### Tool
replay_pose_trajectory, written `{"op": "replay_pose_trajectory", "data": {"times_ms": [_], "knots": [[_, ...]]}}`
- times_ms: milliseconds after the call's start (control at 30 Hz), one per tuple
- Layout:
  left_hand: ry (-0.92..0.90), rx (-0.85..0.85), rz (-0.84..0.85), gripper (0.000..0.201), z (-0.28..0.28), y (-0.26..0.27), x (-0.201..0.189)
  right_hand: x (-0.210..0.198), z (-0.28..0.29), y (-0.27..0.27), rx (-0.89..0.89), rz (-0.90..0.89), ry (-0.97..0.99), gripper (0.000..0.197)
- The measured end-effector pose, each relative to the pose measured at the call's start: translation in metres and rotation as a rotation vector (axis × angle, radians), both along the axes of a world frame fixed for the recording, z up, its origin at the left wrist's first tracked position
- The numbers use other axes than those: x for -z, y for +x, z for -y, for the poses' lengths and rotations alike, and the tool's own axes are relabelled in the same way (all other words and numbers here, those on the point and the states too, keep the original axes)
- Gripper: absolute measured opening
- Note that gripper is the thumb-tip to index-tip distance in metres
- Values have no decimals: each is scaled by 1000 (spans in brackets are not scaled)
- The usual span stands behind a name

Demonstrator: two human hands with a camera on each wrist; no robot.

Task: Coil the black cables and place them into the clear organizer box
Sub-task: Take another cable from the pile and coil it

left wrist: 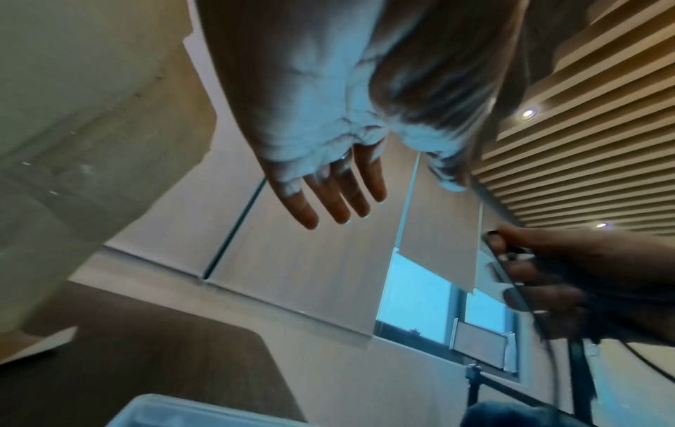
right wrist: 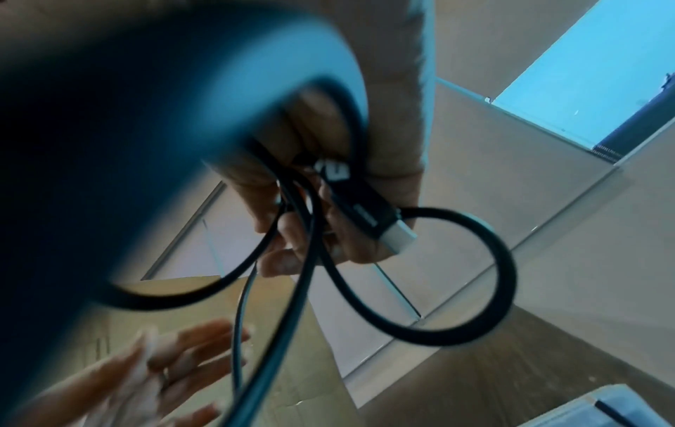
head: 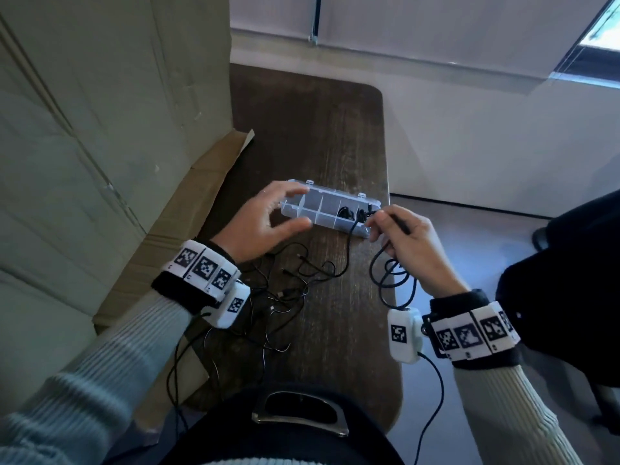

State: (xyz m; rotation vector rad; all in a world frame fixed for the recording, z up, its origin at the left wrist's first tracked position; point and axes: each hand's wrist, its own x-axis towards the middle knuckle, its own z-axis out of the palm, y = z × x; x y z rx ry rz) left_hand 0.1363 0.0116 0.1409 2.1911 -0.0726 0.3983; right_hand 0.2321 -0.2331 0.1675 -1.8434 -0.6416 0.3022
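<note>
1. My right hand (head: 407,241) held a partly coiled black cable (head: 391,275); its grip was curled round the loops, which hung below my fingers over the right edge of the counter (head: 335,135).
2. In the right wrist view the same cable (right wrist: 420,289) showed as a few loose loops gathered in my fingers (right wrist: 292,231), with a black plug with a metal tip (right wrist: 372,215) sticking out past them.
3. My left hand (head: 265,223) held nothing; its grip was wide, fingers spread and relaxed, at the left end of the clear organizer box (head: 330,208). I could not tell whether it touched the box.
4. The box lay open on the counter, divided into compartments. Black cable sat in the compartments toward its right end, with one strand trailing out over the near wall.
5. More loose black cables (head: 295,280) lay tangled on the counter near my left wrist.
6. A cardboard box (head: 188,209) stood beside the counter on my left.
</note>
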Motion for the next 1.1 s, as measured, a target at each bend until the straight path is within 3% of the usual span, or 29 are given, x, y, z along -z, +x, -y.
{"op": "replay_pose_trajectory", "data": {"times_ms": [67, 167, 267, 367, 467, 600, 667, 733, 833, 933, 1033, 1100], "knots": [[10, 106, -69, 54, 15, 0, -3, 1, -9, -6, -32, -25, 57, 23], [-67, 186, -221, 36, 26, 2, 6, 1, -18, -9, -9, -76, 178, 23], [-55, 168, -245, 23, 23, -1, 16, 2, -18, -6, 30, -75, 246, 25], [31, 166, -224, 22, 16, -7, 22, 4, -11, -1, 77, -64, 273, 23], [171, 20, -183, 29, 0, -13, 33, 9, 0, 9, 174, -33, 254, 15], [-39, -180, -47, 29, -18, -25, 36, 20, 18, 25, 268, -56, 245, 4], [-74, -214, 2, 26, -18, -28, 29, 27, 21, 25, 242, -91, 179, 10], [-16, -227, 32, 30, -15, -30, 22, 36, 21, 23, 187, -70, 14, 28], [101, -187, 44, 37, -3, -32, 10, 44, 16, 17, 134, 150, -262, 39], [150, -66, 11, 36, 15, -30, 0, 41, 3, 4, -15, 319, -216, 31], [107, 3, 18, 31, 26, -28, -8, 34, -14, -15, -195, 309, -206, 33], [34, 4, 34, 29, 27, -25, -13, 34, -21, -23, -195, 245, -167, 29]]}}
